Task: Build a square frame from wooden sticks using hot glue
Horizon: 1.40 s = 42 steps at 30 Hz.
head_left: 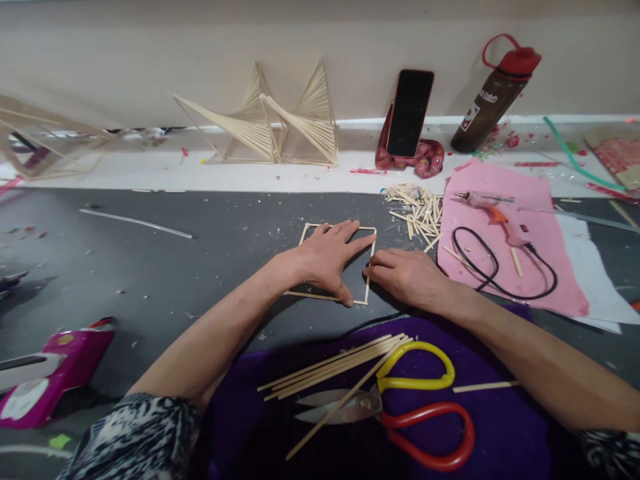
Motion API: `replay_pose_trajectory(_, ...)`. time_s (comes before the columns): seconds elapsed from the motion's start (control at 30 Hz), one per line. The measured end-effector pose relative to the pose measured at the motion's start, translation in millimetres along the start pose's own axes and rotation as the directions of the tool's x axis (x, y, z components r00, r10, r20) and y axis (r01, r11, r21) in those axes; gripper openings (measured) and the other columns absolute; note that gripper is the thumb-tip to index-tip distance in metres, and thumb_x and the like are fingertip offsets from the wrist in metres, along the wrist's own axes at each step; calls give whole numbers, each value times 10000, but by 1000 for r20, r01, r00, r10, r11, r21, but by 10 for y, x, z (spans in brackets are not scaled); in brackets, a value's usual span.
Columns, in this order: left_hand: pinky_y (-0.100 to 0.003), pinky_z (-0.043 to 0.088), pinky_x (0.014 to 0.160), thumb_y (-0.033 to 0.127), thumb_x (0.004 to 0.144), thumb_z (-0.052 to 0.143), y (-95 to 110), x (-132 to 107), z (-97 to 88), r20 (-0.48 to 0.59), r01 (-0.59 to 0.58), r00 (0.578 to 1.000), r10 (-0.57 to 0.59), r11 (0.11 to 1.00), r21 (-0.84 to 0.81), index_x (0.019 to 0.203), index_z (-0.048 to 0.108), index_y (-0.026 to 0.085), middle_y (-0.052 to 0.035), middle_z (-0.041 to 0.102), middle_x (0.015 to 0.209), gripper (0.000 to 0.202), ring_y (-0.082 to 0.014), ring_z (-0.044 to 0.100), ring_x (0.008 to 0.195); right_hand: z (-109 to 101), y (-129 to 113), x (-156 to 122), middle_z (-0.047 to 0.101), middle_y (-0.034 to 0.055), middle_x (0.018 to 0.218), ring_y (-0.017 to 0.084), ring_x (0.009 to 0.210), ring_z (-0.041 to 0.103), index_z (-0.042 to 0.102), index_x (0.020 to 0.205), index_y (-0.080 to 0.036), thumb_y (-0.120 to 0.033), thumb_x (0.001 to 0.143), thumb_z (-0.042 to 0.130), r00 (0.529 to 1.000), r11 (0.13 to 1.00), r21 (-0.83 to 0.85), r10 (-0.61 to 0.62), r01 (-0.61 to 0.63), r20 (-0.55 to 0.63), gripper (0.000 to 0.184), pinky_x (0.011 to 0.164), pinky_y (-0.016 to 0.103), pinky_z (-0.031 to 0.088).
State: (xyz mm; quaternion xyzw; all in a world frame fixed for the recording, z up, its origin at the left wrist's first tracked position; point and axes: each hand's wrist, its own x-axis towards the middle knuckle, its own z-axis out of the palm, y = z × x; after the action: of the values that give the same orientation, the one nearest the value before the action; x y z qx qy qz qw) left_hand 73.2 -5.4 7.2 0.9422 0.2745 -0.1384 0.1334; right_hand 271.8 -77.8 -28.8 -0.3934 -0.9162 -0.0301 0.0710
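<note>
A rectangular frame of thin wooden sticks (371,292) lies flat on the grey table. My left hand (331,257) rests over it with the fingers spread, its fingertips near the far side and the thumb at the near side. At the frame's right side, my right hand (405,272) has its fingers pressed together, with the fingertips against the stick. Whatever they pinch is hidden. Closer to me, a bundle of wooden sticks (335,365) lies on purple cloth, beside scissors (367,403) with one yellow and one red handle. A single stick crosses the blades.
Short stick pieces (420,212) are heaped behind my right hand. A pink glue gun (500,213) with a looped black cord lies on pink paper (565,280). Twisted stick models (300,127), a phone (411,113) and a bottle (493,97) stand along the wall. A magenta object (75,363) is at left.
</note>
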Motion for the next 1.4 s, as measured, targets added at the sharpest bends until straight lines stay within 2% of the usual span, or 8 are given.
replay_pose_trajectory(0.43,-551,107,1073,689,506,658,15,-7,-7,-6,-3,1000,3,1000,-24,1464,77,258,-164,36,1538,1200,-362,74,1390,6,-9,-17,621,33,935,145,791,490,638,1007,-220,-249,933,425,999,999,-27,-36,35,-36,228,573,273,278)
replay_pose_trajectory(0.77,-543,96,1077,690,463,683,7,-8,21,-15,2,1000,-3,999,-38,1464,90,270,-148,14,1542,1237,-378,69,1386,3,9,-28,629,40,944,143,791,504,643,1009,-215,-199,915,442,997,998,7,-63,63,-37,222,599,262,314)
replay_pose_trajectory(1.13,-554,109,1072,699,471,668,-9,-7,24,-16,-15,1000,14,999,-45,1465,104,257,-155,28,1540,1225,-375,71,1387,-8,16,-40,629,43,977,152,835,513,616,1064,-217,-204,928,422,997,997,-17,-71,71,12,236,630,268,338)
replay_pose_trajectory(1.4,-519,121,1080,706,458,676,-10,-15,14,-25,-16,1000,15,999,-41,1461,115,260,-155,54,1539,1232,-362,82,1389,10,21,-48,638,47,940,149,801,503,637,1027,-208,-206,918,445,996,997,-14,-82,81,-33,221,611,264,326)
